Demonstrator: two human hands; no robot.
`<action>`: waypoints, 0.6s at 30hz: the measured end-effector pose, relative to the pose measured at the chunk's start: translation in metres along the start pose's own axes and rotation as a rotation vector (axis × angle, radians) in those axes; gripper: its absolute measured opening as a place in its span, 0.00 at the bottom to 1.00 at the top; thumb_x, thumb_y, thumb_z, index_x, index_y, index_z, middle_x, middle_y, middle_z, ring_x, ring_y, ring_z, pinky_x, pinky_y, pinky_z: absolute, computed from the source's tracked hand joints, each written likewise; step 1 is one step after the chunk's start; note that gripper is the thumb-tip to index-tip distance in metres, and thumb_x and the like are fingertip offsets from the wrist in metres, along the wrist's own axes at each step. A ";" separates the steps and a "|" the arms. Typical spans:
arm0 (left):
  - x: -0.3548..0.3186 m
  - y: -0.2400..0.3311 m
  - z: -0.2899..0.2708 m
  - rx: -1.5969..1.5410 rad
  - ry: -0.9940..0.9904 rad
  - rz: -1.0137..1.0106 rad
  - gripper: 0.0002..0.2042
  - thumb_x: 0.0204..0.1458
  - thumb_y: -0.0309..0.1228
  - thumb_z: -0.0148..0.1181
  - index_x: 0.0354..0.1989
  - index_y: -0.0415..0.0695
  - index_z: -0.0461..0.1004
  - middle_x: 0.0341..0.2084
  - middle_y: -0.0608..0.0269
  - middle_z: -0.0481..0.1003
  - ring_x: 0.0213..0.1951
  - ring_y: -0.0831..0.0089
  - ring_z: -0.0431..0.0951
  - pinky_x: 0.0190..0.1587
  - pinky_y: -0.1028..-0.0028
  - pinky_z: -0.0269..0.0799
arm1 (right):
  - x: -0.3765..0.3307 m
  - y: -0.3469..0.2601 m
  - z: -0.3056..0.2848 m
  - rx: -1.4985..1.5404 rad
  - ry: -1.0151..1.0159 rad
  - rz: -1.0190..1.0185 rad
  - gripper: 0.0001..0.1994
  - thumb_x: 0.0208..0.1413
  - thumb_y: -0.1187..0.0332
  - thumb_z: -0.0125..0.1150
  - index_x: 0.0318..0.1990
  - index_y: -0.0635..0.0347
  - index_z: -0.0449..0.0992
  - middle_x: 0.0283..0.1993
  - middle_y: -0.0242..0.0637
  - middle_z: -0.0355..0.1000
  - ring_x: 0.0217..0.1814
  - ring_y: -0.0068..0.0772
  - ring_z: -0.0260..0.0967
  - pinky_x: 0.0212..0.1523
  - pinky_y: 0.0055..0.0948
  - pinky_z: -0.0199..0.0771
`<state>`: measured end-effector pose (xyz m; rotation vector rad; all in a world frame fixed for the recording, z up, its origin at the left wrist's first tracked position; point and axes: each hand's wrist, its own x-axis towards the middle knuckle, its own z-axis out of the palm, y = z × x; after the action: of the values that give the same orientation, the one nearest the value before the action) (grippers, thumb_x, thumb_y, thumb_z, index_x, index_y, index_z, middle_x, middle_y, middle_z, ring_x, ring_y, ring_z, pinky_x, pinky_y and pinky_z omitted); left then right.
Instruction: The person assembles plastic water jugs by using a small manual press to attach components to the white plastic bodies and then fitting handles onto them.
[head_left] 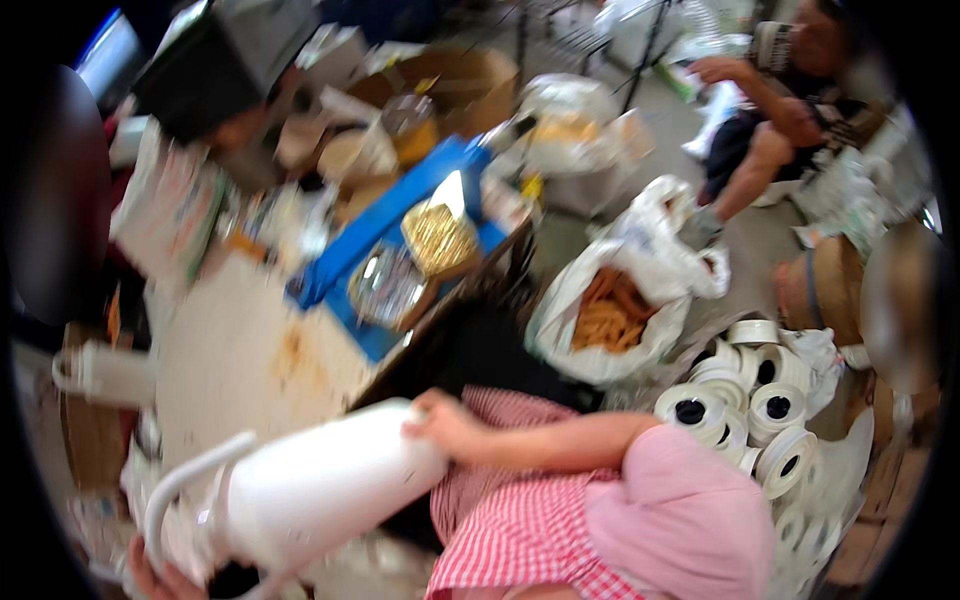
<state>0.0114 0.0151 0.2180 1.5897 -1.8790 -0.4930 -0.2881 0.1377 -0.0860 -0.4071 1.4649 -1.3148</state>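
A large white jug (325, 485), a rounded cylinder with a long curved handle, lies tilted across my lap, blurred by motion. My right hand (447, 428) grips its broad right end, fingers curled over the rim. At the lower left edge, partly cut off by the picture, my left hand (165, 578) has its fingers bent at the handle side of the jug. Under the right arm shows a red checked apron (530, 520). A beige worktop (225, 345) with a brown stain lies just beyond the jug.
A similar white handled vessel (105, 372) stands at the left. On the worktop are a blue tray (375, 345) and bundles of golden pieces (440, 238). Rightward sit a bag of orange-brown pieces (610, 310) and several white rolls (780, 405). Another person (770, 120) sits at the far right.
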 end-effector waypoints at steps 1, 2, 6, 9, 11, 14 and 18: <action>-0.005 -0.013 0.006 -0.041 -0.118 -0.133 0.17 0.64 0.34 0.53 0.59 0.41 0.70 0.49 0.52 0.75 0.46 0.67 0.73 0.48 0.68 0.71 | -0.009 -0.004 -0.021 -0.007 0.057 0.007 0.19 0.56 0.65 0.70 0.49 0.64 0.71 0.40 0.40 0.75 0.39 0.30 0.73 0.41 0.30 0.77; -0.019 -0.020 0.015 -0.021 -0.187 -0.214 0.18 0.65 0.33 0.52 0.62 0.42 0.69 0.49 0.52 0.74 0.46 0.68 0.72 0.49 0.68 0.70 | -0.002 0.022 -0.041 -0.143 0.153 -0.198 0.21 0.54 0.59 0.73 0.45 0.65 0.71 0.37 0.40 0.74 0.38 0.31 0.72 0.39 0.31 0.76; -0.058 -0.088 0.127 0.336 -0.137 0.199 0.19 0.59 0.29 0.55 0.59 0.40 0.71 0.50 0.50 0.73 0.49 0.61 0.76 0.48 0.64 0.73 | -0.005 0.013 -0.124 -0.329 0.119 0.028 0.22 0.53 0.57 0.73 0.43 0.65 0.71 0.33 0.40 0.75 0.33 0.31 0.73 0.35 0.31 0.75; -0.090 -0.068 0.171 0.441 -0.284 0.369 0.18 0.56 0.34 0.58 0.55 0.41 0.73 0.61 0.51 0.67 0.63 0.48 0.65 0.68 0.51 0.55 | -0.003 -0.018 -0.151 -0.741 0.004 0.020 0.19 0.51 0.56 0.71 0.38 0.65 0.76 0.33 0.46 0.78 0.31 0.39 0.76 0.34 0.37 0.74; -0.099 -0.070 0.173 0.555 -0.207 0.366 0.18 0.57 0.36 0.57 0.54 0.41 0.73 0.62 0.52 0.67 0.64 0.47 0.63 0.68 0.49 0.52 | 0.007 -0.050 -0.147 -0.908 0.067 -0.241 0.13 0.53 0.60 0.68 0.37 0.61 0.80 0.32 0.43 0.77 0.33 0.42 0.76 0.35 0.37 0.74; -0.099 -0.070 0.182 0.589 -0.158 0.390 0.21 0.58 0.42 0.54 0.53 0.40 0.73 0.63 0.51 0.67 0.68 0.45 0.58 0.69 0.44 0.46 | 0.057 -0.088 -0.144 -0.714 0.214 -0.668 0.07 0.54 0.65 0.66 0.34 0.59 0.80 0.30 0.40 0.76 0.35 0.42 0.75 0.37 0.37 0.73; -0.102 -0.059 0.207 0.493 -0.196 0.465 0.24 0.60 0.46 0.51 0.54 0.37 0.71 0.64 0.50 0.65 0.70 0.42 0.53 0.70 0.43 0.42 | 0.118 -0.146 -0.168 -1.041 0.416 -0.889 0.07 0.50 0.64 0.67 0.33 0.57 0.82 0.32 0.42 0.77 0.37 0.43 0.77 0.38 0.38 0.75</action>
<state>-0.0745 0.0802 0.0053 1.3439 -2.5702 0.0278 -0.5296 0.0777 -0.0467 -1.6869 2.4189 -1.1910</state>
